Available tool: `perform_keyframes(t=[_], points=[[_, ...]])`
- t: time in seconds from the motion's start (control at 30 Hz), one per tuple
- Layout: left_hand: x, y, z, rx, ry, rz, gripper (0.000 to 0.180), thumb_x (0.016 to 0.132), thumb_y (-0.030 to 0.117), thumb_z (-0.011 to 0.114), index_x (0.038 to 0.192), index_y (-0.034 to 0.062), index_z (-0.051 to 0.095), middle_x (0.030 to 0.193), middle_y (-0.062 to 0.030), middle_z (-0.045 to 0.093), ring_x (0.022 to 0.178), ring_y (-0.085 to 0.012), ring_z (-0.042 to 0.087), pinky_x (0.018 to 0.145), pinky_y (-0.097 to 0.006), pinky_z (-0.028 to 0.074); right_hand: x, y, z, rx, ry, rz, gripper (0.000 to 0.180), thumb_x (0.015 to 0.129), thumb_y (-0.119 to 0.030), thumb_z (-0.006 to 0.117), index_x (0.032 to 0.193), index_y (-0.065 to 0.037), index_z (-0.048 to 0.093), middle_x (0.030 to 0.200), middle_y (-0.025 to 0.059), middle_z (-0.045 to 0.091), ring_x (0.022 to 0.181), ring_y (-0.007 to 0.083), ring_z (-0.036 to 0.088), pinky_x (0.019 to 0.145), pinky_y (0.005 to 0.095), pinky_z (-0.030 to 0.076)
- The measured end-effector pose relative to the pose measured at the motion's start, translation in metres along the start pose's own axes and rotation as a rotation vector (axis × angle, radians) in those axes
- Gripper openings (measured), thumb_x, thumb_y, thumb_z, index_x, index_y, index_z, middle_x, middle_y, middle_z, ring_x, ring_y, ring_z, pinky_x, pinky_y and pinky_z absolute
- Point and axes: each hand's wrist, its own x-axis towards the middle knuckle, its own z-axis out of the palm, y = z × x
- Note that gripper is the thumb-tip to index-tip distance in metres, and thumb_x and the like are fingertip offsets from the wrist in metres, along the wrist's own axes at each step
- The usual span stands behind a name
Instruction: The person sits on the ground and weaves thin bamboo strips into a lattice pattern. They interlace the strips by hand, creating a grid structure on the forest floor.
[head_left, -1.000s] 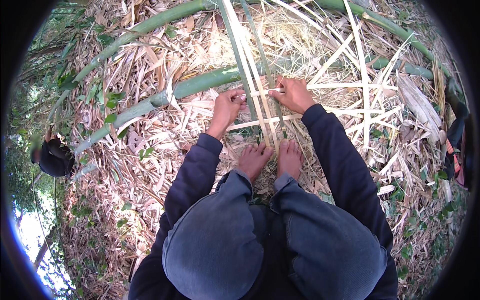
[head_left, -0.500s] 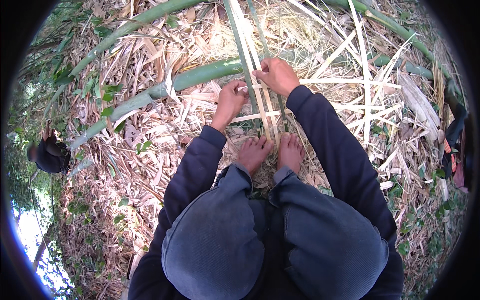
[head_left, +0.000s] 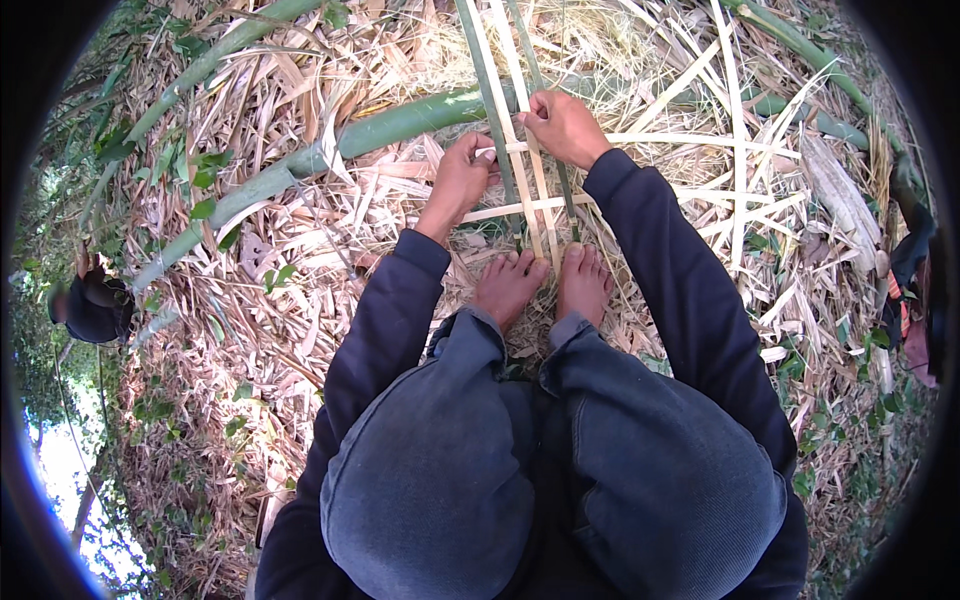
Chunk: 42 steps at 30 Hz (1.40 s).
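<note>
Pale and green bamboo strips run lengthwise away from my bare feet (head_left: 512,287), crossed by pale strips into an open weave. My left hand (head_left: 460,185) is closed at the left edge of the weave, thumb and fingers pinched beside the end of the upper cross strip (head_left: 650,139). Just what lies between those fingertips is hard to see. On the other side, my right hand (head_left: 567,130) pinches a pale lengthwise strip (head_left: 538,178) just above that cross strip. Nearer my toes, a lower cross strip (head_left: 485,213) passes through the weave.
A thick green bamboo pole (head_left: 400,122) lies behind the weave, with another pole (head_left: 205,65) farther off. Loose pale strips (head_left: 738,150) spread to the right. Dry leaves cover the ground. A person in dark clothing (head_left: 97,305) is at the far left.
The view has shifted slightly, and the weave and both hands sit higher in it. My fingers stay at the upper cross strip; the pale lengthwise strips look farther apart beyond it.
</note>
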Motion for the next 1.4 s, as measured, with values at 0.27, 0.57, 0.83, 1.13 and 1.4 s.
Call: perform_keyframes(t=[0.27,0.57,0.83,1.13,1.4], points=[[0.001,0.000,-0.001,-0.014,-0.006,-0.029,0.010,0.101,0.004,0.050,0.108,0.0017,0.056,0.102,-0.0051,0.061,0.084,-0.0129,0.064,0.072,-0.028,0.058,0.003,0.010,0.004,-0.034,0.021,-0.090,0.032,0.091,-0.029,0.066,0.080,-0.001,0.056,0.069,0.0153,0.056,0.064,0.0296,0.054,0.065,0.0409,0.046],[0.037,0.026,-0.006,0.396,0.128,0.238,0.028,0.089,0.026,0.072,0.092,-0.0007,0.063,0.074,-0.0080,0.066,0.064,-0.0142,0.059,0.061,-0.030,0.049,0.004,-0.001,0.003,-0.075,0.016,-0.055,0.028,0.088,-0.024,0.064,0.079,0.002,0.060,0.077,0.0242,0.064,0.079,0.0402,0.064,0.076,0.0465,0.049],[0.030,0.032,-0.002,0.651,0.182,0.332,0.022,0.093,0.019,0.065,0.099,-0.0012,0.058,0.080,-0.0108,0.069,0.070,-0.0163,0.063,0.066,-0.032,0.050,0.003,0.000,0.000,-0.086,-0.021,-0.029,0.028,0.088,-0.025,0.063,0.082,0.002,0.061,0.079,0.0242,0.065,0.082,0.0406,0.064,0.079,0.0466,0.050],[0.033,0.025,-0.007,0.489,0.136,0.303,0.015,0.097,0.014,0.060,0.101,0.0000,0.059,0.088,-0.0105,0.070,0.077,-0.0150,0.066,0.071,-0.030,0.052,0.003,0.001,0.003,-0.094,-0.004,-0.029,0.028,0.088,-0.026,0.064,0.083,0.002,0.061,0.081,0.0250,0.066,0.085,0.0417,0.065,0.080,0.0470,0.049],[0.027,0.017,-0.018,0.412,0.083,0.214,0.021,0.095,0.019,0.065,0.092,-0.0012,0.061,0.080,-0.0071,0.065,0.068,-0.0126,0.060,0.066,-0.032,0.053,-0.015,0.003,-0.022,0.061,0.154,-0.087,0.027,0.094,-0.025,0.058,0.093,0.001,0.067,0.084,0.0202,0.069,0.079,0.0321,0.068,0.075,0.0418,0.052]])
